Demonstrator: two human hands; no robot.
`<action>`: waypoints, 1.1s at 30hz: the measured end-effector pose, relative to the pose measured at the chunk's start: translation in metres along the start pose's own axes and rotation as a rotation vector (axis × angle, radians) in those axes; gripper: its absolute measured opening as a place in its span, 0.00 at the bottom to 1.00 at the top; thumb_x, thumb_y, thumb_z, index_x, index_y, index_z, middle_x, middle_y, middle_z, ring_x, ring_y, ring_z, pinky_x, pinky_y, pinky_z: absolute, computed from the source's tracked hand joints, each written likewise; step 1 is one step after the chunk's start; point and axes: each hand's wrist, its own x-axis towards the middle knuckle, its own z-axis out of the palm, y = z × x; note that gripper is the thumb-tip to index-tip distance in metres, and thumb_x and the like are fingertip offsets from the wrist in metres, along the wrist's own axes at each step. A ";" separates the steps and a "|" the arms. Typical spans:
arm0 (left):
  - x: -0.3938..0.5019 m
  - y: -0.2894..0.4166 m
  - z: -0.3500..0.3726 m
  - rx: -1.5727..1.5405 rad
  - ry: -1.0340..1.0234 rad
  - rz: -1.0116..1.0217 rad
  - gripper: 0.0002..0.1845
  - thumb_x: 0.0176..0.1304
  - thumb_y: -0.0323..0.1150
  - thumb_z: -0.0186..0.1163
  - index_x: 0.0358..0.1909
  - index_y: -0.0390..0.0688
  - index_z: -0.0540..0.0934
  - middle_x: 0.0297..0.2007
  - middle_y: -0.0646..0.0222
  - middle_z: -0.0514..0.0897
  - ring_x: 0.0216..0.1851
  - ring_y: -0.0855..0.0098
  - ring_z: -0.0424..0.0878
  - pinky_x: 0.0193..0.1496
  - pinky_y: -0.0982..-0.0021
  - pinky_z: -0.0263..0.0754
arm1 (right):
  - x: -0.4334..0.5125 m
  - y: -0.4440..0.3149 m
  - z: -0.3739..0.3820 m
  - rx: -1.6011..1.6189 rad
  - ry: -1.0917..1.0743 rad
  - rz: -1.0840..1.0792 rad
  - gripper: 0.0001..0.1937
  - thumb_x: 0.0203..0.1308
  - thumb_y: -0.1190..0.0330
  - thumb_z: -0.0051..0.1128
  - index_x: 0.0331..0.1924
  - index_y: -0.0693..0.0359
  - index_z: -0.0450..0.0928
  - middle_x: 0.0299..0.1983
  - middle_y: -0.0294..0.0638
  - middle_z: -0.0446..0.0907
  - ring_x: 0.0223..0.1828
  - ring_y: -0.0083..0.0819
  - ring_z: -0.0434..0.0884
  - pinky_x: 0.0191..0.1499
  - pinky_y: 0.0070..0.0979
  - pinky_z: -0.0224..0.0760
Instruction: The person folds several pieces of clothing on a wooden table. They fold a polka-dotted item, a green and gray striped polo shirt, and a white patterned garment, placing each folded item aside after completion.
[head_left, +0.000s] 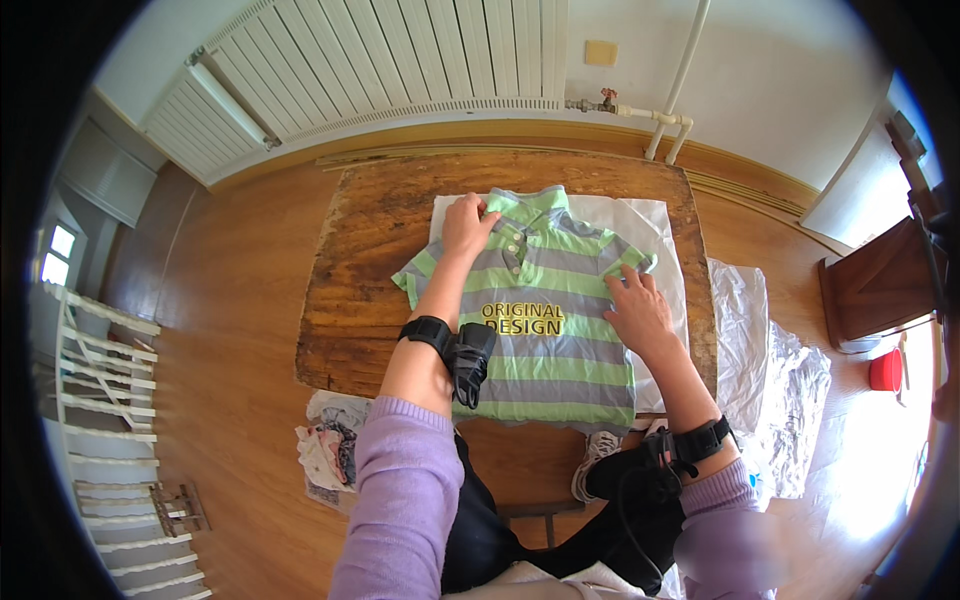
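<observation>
A green and grey striped polo shirt (555, 367) lies spread front up, its collar away from me and its lower edge at the table's near side. It has a short button placket and printed lettering across the chest. Beneath it is a thin white sheet (651, 219), which shows at the top and right. My left hand (469, 229) touches the shirt's shoulder left of the collar; whether its fingers pinch the cloth is unclear. With fingers spread, my right hand (641, 311) rests on the shirt's right side, just below the sleeve.
The worn wooden table (367, 247) stands near a white radiator (420, 60) and a valved pipe (634, 111). Crumpled clothes (330, 442) lie low at the left. Clear plastic bags (780, 397) hang or lie at the right, near a red bucket (886, 370). White railings (112, 405) stand far left.
</observation>
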 end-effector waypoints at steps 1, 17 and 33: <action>-0.001 0.002 -0.001 -0.047 0.008 0.024 0.14 0.58 0.37 0.71 0.36 0.41 0.77 0.33 0.60 0.84 0.36 0.54 0.82 0.40 0.53 0.74 | 0.000 0.000 0.000 0.002 -0.002 0.001 0.29 0.52 0.66 0.69 0.61 0.53 0.74 0.66 0.44 0.68 0.66 0.48 0.69 0.62 0.41 0.73; -0.007 -0.021 -0.060 0.090 -0.228 -0.018 0.22 0.67 0.49 0.59 0.31 0.37 0.82 0.33 0.52 0.87 0.38 0.52 0.85 0.40 0.55 0.77 | 0.000 0.003 -0.001 0.003 -0.032 -0.006 0.30 0.52 0.65 0.70 0.62 0.52 0.74 0.65 0.43 0.69 0.66 0.47 0.69 0.62 0.40 0.73; -0.004 -0.036 -0.079 0.159 -0.383 -0.194 0.23 0.63 0.52 0.63 0.26 0.39 0.83 0.23 0.58 0.83 0.28 0.58 0.83 0.33 0.58 0.75 | 0.002 0.002 0.000 -0.010 -0.013 0.012 0.29 0.52 0.65 0.70 0.61 0.51 0.74 0.64 0.42 0.69 0.65 0.46 0.70 0.61 0.42 0.73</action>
